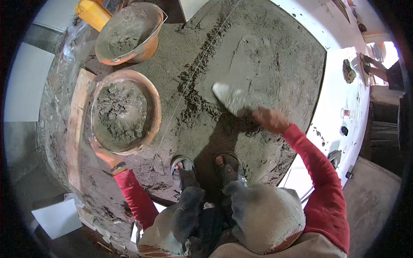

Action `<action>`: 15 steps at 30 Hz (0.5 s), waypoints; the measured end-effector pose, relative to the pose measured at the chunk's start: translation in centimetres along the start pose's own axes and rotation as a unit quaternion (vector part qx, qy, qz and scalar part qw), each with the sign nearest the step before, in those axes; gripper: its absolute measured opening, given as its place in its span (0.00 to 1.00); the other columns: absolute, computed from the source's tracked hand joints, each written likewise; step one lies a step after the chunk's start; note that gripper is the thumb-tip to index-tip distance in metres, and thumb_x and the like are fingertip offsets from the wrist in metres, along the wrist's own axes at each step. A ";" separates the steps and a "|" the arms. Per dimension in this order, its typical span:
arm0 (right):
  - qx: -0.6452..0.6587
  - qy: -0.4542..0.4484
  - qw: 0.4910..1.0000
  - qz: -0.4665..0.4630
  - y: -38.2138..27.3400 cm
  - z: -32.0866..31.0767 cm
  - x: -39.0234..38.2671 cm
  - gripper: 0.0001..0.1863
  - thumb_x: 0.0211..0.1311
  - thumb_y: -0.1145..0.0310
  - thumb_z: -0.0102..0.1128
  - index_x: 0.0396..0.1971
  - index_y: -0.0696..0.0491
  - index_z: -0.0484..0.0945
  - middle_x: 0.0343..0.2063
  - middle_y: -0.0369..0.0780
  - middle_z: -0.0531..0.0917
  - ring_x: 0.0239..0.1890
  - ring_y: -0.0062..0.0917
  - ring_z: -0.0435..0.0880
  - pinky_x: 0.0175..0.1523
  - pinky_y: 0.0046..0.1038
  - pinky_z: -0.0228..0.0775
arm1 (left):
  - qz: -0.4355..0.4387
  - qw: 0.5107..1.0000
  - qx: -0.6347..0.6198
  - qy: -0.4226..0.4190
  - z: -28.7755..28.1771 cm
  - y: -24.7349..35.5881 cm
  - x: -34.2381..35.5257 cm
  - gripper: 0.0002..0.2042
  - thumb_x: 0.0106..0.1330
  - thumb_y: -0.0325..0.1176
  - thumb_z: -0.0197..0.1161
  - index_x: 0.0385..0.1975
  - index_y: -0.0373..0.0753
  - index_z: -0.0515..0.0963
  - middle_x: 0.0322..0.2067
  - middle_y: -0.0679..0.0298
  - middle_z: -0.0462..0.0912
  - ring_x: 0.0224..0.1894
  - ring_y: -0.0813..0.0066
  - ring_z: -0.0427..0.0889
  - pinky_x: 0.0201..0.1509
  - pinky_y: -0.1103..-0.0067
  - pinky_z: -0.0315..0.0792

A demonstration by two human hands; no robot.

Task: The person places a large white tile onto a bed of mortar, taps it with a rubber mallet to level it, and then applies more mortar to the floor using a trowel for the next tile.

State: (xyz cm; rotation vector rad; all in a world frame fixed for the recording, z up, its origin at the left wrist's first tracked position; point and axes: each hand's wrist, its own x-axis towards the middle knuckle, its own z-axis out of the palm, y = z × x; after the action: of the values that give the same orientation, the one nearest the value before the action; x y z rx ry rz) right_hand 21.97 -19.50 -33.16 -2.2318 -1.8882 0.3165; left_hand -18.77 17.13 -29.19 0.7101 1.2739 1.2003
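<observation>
While the right hand (272, 120) is gripping a trowel (228, 97) near the middle of the view, its fingers are curling together around the handle, which they are mostly hiding. The pale blade, blurring at its edges, is pointing up and to the left over a wide bed of grey mortar (282, 64); whether it is pressing into the surface, I cannot tell. On the other side, the left hand (106, 155) is reaching to the lower-left rim of an orange tub (154, 101) and touching it; most of its fingers are disappearing against the outer wall, so I cannot tell whether they are pinching the rim or only bracing it. That tub is sitting left of a thin taut string (185, 88) and is holding a lumpy grey mix (122, 114). Just beyond it, a second tub (150, 48) with a wire handle is tilting and holding more of the same mix, with a yellow container (92, 14) lying behind. A wooden board (78, 124) is lying along the near tub's left side. Two sandalled feet (186, 170) are standing below the trowel, and at the far right another person's legs (378, 72) are showing.
</observation>
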 end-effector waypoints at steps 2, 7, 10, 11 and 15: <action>0.097 -0.180 0.967 0.151 -3.3 -2.6 -1.9 0.19 0.66 0.56 0.52 0.42 0.59 0.73 0.19 0.47 0.78 0.20 0.37 0.78 0.27 0.37 0.70 | -0.030 0.995 -0.055 -0.079 -0.2 0.4 0.6 0.27 0.72 0.48 0.37 0.61 0.34 0.63 0.59 0.55 0.68 0.60 0.61 0.68 0.64 0.65 0.62; 0.155 -0.090 0.971 0.159 -9.6 -11.7 2.9 0.13 0.66 0.60 0.48 0.40 0.53 0.74 0.23 0.44 0.80 0.20 0.35 0.79 0.25 0.39 0.70 | 0.074 0.989 0.108 0.070 -0.3 -0.7 0.3 0.27 0.71 0.48 0.44 0.61 0.32 0.61 0.62 0.57 0.64 0.60 0.64 0.68 0.66 0.69 0.61; 0.125 -0.152 0.971 0.137 -13.8 -13.9 9.6 0.14 0.67 0.61 0.47 0.44 0.52 0.74 0.29 0.44 0.80 0.21 0.32 0.80 0.25 0.36 0.72 | 0.161 0.987 -0.007 0.011 1.2 -1.6 -1.7 0.27 0.72 0.51 0.42 0.57 0.33 0.69 0.53 0.57 0.73 0.55 0.64 0.72 0.61 0.69 0.63; 0.035 -0.059 0.997 0.030 -15.2 -13.2 12.2 0.14 0.67 0.61 0.47 0.45 0.53 0.73 0.29 0.44 0.80 0.20 0.32 0.80 0.24 0.35 0.72 | 0.059 0.993 -0.090 -0.041 1.6 -1.4 -2.0 0.26 0.72 0.50 0.42 0.56 0.32 0.69 0.53 0.57 0.74 0.54 0.65 0.72 0.60 0.70 0.64; -0.197 0.101 0.962 -0.160 -18.0 -8.0 20.2 0.14 0.63 0.61 0.54 0.47 0.48 0.73 0.41 0.39 0.79 0.19 0.32 0.78 0.24 0.35 0.71 | 0.045 0.991 -0.110 -0.055 2.8 0.2 -2.4 0.27 0.73 0.50 0.42 0.54 0.31 0.71 0.50 0.58 0.76 0.52 0.68 0.74 0.59 0.74 0.64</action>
State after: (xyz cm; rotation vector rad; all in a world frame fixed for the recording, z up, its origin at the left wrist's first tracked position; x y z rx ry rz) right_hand 10.53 3.26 -20.97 -2.0187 -2.3034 -0.3544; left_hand -15.90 15.55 -27.60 0.6672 1.0089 1.3328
